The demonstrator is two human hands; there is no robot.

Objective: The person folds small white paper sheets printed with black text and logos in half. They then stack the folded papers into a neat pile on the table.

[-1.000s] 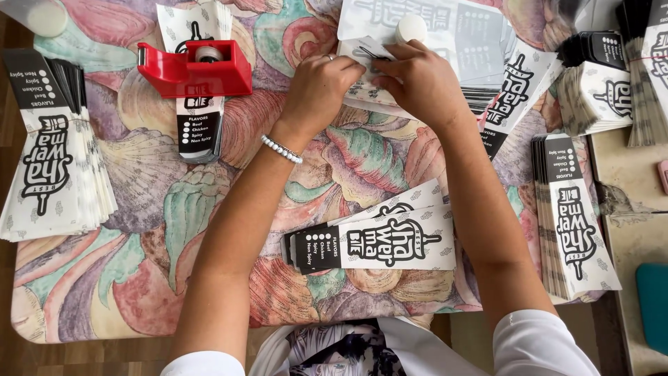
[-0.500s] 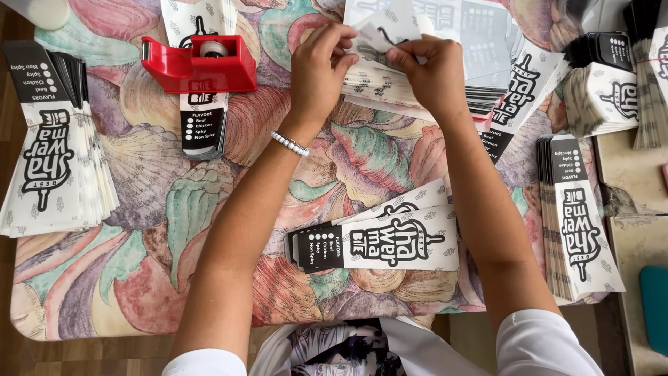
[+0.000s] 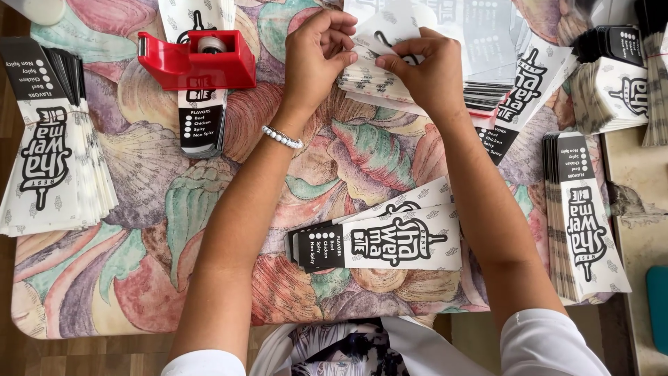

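At the far edge of the shell-print tablecloth (image 3: 139, 202), both your hands meet over one white paper sleeve (image 3: 390, 35) w/ black print. Left hand (image 3: 316, 52): thumb and curled fingers pinch the sleeve's near-left edge. Right hand (image 3: 424, 69): thumb and forefinger pressed together on the sleeve's right side, the other fingers tucked under. The sleeve is lifted just above a loose pile of flat sleeves (image 3: 376, 83), touching both hands; whether it's already creased can't be told, since your fingers hide the fold line.

Judging by the grip, you're mid-fold or mid-open on a single sleeve, i.e. the forming step, not yet the taping one. A red tape dispenser (image 3: 198, 56) sits to your left, near but apart from the left hand, roll in place. The next move likely calls for holding the fold w/ one hand and freeing the other for tape; keep the pinch firm so the flap doesn't spring back.

Around you: a small stack of finished-looking sleeves (image 3: 379, 244) lies between your forearms, bundled stacks at far left (image 3: 52, 160) and right (image 3: 584, 216), more at the top right corner (image 3: 616, 76). A beaded bracelet (image 3: 282, 137) rides your left wrist.
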